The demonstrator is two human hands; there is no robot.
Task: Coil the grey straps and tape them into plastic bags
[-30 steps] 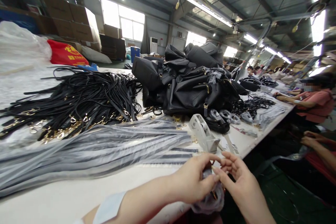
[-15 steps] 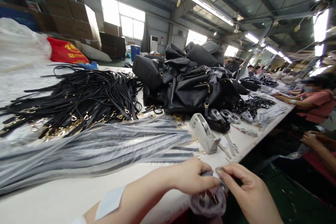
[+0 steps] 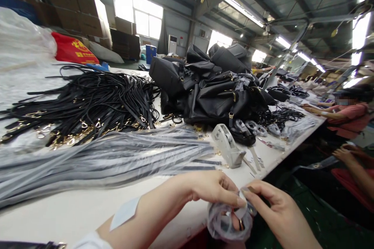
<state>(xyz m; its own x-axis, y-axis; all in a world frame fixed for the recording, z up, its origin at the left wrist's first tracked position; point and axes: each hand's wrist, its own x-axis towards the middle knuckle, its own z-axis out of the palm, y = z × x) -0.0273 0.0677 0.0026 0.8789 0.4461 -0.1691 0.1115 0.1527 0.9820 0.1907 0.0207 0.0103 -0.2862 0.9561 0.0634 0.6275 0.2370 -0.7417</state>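
Note:
Just off the table's front edge, my left hand (image 3: 220, 190) grips a coiled strap (image 3: 217, 223) wrapped in clear plastic. Gold-coloured metal shows inside the coil. My right hand (image 3: 271, 206) pinches at the coil's upper side, where a small whitish strip (image 3: 242, 202) lies between the fingertips of both hands. A pale blue patch (image 3: 125, 213) is on my left forearm. Beyond my hands stands a grey tape dispenser (image 3: 226, 146). Left of it, plastic-sleeved straps (image 3: 111, 159) lie flat, with black straps (image 3: 96, 101) with gold clasps heaped behind them.
Black bags (image 3: 216, 97) are piled at the back of the white table (image 3: 87, 212). Several wrapped coils lie in front of them. To the right, a co-worker's hands (image 3: 346, 153) hold a plastic-sleeved strap, and a person in a pink top (image 3: 350, 118) works further along.
My left fingers have shifted on the coil, and more of its plastic-wrapped loop shows below them. The view has tipped slightly, and a dark strap end now appears at the bottom left.

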